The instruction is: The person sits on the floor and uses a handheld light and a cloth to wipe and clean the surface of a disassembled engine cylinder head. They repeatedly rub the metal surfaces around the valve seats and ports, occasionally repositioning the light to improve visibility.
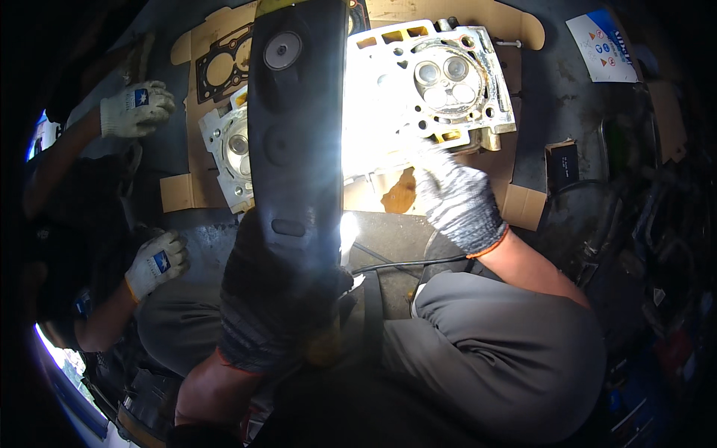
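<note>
My left hand (261, 313), in a dark knit glove, is wrapped round the lower end of a long black work light (291, 172) with a round disc on its back. Its beam falls on an aluminium engine cylinder head (489, 104), whose round valves show at the right; glare whites out the middle. The work light hides part of the head's left half. My right hand (463, 205), in a grey-and-white glove with an orange cuff, is at the head's near edge. Its fingertips are lost in the glare, so whether they touch the metal or hold anything cannot be told.
Cardboard (205, 168) lies under the cylinder head, with an oily stain (399, 193) at its near side. A head gasket (213, 75) lies at the far left. Beside me a co-worker's white-gloved hands (138, 108) show. A small dark box (562, 166) and a cable (403, 263) are nearby.
</note>
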Demonstrator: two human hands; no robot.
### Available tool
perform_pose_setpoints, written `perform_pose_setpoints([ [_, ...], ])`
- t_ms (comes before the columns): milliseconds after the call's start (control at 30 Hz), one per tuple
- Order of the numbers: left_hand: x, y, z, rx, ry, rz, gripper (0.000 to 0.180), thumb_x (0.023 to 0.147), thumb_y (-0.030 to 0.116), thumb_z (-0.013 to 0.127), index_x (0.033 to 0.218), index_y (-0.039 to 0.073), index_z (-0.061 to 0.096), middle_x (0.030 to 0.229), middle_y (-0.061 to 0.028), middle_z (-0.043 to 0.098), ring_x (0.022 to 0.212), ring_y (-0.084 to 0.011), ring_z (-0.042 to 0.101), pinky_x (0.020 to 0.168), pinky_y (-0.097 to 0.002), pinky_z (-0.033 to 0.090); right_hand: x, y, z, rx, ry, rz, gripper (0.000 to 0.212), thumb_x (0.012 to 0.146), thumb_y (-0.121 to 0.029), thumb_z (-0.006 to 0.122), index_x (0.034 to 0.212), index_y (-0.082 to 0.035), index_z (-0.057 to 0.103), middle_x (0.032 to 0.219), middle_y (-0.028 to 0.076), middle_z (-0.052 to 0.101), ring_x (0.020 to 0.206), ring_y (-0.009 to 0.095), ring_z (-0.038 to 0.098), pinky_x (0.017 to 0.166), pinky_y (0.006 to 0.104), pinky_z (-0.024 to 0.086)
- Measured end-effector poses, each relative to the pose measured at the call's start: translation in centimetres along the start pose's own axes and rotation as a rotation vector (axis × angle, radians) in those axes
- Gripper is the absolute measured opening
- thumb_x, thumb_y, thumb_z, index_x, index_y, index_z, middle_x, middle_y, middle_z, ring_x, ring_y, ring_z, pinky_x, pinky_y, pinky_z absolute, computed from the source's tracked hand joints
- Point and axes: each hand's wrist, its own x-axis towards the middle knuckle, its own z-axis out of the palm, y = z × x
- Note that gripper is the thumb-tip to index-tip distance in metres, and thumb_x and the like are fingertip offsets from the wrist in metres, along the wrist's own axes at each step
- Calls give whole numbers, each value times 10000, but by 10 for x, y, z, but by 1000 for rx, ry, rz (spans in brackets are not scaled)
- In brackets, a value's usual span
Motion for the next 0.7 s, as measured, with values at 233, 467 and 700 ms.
perform_pose_setpoints([
  [233, 1, 0, -9, -114, 2, -2, 520, 793, 244, 762, 1261, 56, 635, 1169, -203, 582, 1006, -387, 621, 801, -477, 568, -2, 5, 4, -43, -49, -45, 371, 987, -115, 601, 1349, -34, 612, 1143, 219, 708, 863, 352, 726, 770, 417, 596],
  [467, -1, 2, -4, -151, 19, -45, 510, 804, 265, 759, 1254, 60, 634, 1176, -190, 592, 1023, -370, 639, 793, -467, 577, 1, -3, 4, 6, -105, -51, 369, 972, -125, 581, 1323, -28, 641, 1175, 191, 705, 982, 334, 708, 857, 410, 584],
  [700, -5, -1, -4, -110, 45, 6, 504, 837, 266, 729, 1299, 92, 626, 1160, -178, 603, 1011, -354, 652, 794, -474, 582, -6, -4, 4, 37, -277, -174, 355, 1020, -69, 549, 1358, -8, 641, 1271, 171, 721, 1136, 308, 715, 1011, 398, 562],
])
